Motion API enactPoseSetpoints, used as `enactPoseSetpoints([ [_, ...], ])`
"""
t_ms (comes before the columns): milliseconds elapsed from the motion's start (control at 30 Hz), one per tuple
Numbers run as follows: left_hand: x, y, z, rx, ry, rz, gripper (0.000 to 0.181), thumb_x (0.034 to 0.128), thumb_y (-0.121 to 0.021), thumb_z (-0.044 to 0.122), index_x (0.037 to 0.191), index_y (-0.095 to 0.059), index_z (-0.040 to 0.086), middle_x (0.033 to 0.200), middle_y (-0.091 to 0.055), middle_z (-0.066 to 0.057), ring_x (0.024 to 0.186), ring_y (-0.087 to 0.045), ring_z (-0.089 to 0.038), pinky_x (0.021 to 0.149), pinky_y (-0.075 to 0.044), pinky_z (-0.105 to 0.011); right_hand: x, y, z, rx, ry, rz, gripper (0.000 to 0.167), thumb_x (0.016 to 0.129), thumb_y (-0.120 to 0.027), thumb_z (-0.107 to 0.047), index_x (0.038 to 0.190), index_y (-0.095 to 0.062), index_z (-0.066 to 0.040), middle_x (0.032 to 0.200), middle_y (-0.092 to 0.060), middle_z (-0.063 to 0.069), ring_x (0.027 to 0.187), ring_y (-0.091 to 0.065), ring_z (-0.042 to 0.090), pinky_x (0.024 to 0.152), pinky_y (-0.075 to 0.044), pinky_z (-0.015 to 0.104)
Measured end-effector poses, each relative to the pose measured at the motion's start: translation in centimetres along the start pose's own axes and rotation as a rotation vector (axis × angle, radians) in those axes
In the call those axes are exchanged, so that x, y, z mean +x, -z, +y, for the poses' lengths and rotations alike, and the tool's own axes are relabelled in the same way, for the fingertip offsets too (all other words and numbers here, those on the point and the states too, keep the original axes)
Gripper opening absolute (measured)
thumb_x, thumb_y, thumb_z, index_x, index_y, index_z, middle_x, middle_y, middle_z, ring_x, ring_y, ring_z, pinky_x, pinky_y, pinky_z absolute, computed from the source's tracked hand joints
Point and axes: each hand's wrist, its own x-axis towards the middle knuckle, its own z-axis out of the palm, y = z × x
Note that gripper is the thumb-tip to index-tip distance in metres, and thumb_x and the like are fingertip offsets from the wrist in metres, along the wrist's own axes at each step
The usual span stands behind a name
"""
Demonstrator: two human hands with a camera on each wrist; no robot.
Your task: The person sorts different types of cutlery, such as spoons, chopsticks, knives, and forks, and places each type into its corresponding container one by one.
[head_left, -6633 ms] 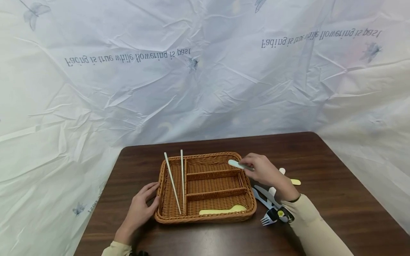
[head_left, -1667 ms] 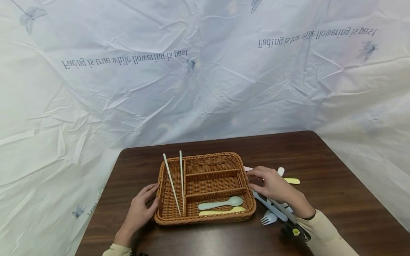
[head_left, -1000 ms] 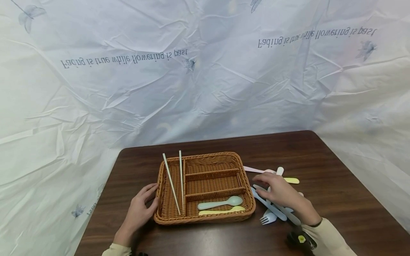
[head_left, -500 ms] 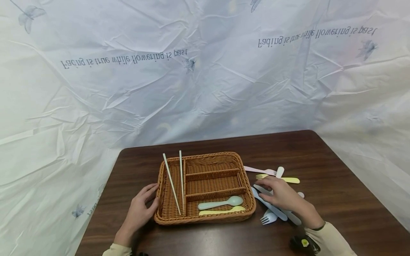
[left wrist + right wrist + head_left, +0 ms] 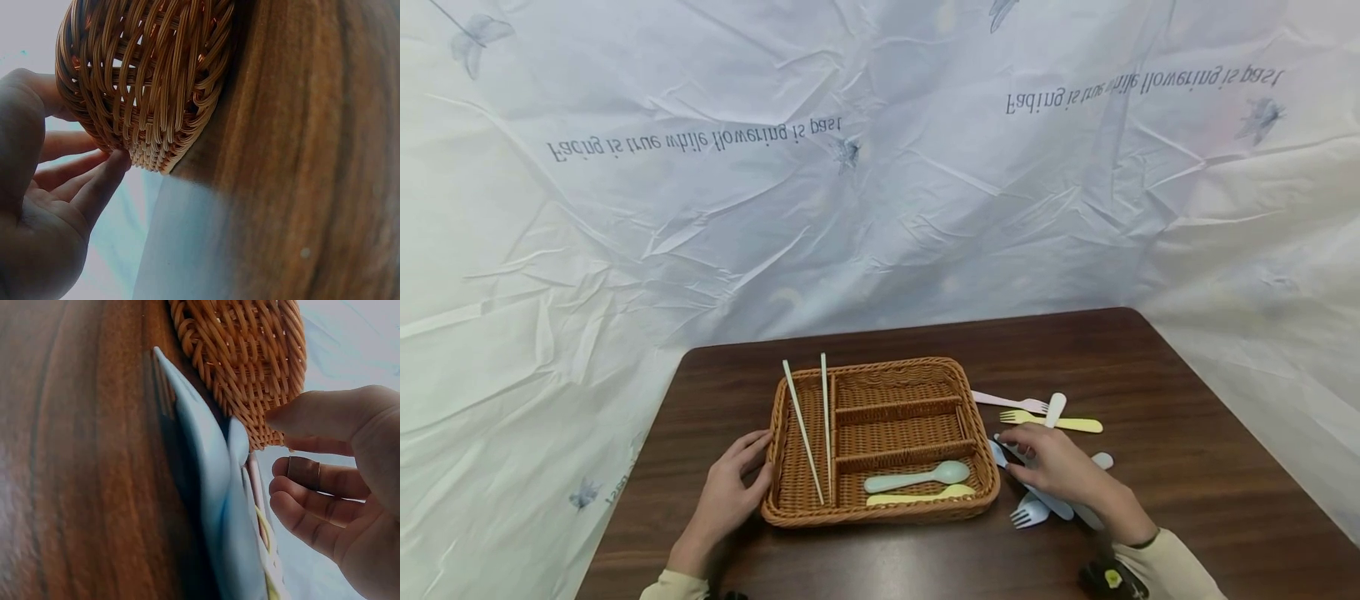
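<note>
The brown wicker basket [image 5: 895,432] holds two chopsticks [image 5: 803,433], two spoons [image 5: 951,472] — my left hand [image 5: 733,485] loosely touches its left edge, right hand [image 5: 1062,468] spread.

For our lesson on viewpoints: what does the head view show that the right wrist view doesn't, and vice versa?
Only the head view: the chopsticks, the spoons in the basket, the left grip and lettering on the cloth.
Only the right wrist view: the palm side of the right grip.
Both: basket, blue fork, table, cloth, right grip.
</note>
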Motion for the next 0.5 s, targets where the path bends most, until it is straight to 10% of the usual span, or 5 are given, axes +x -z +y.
enactPoseSetpoints([
  [500, -0.03, -0.05, -0.11, 0.0, 0.015, -0.003, 0.045, 0.0897, -0.064, 0.003, 0.134, -0.057, -0.001, 0.135, -0.053, -0.013, 0.12, -0.059, -0.031, 0.088, -0.059, -0.037, -0.07, -0.79, -0.04, -0.015, -0.005, -0.01, 0.037, 0.081, -0.077, -0.013, 0.116, -0.068, -0.005, 0.099, -0.064, 0.003, 0.073, -0.051, 0.005, 0.056, -0.043, 0.02],
])
